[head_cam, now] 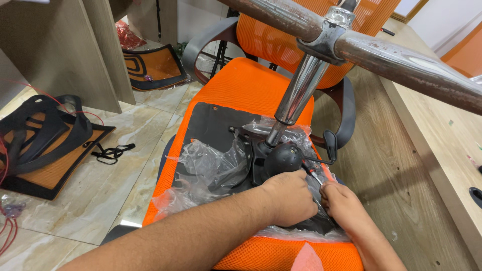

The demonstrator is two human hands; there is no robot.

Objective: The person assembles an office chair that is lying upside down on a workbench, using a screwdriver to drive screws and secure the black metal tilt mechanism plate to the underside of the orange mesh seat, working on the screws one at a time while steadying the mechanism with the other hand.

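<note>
An upturned orange mesh office chair seat (241,85) filled the centre of the frame, its black underside plate (213,125) partly covered by crumpled clear plastic wrap (211,165). A rusty chrome star base (401,60) crossed the upper right, its gas-lift column (298,93) running down into the black tilt mechanism (281,158). The left hand (286,195), at lower centre, lay fingers curled together on that mechanism. The right hand (341,203), just beside it, was clamped on a red-handled screwdriver (312,172). 2 detached backrest frames (45,145) lay on the tiled floor (115,185) at left.
</note>
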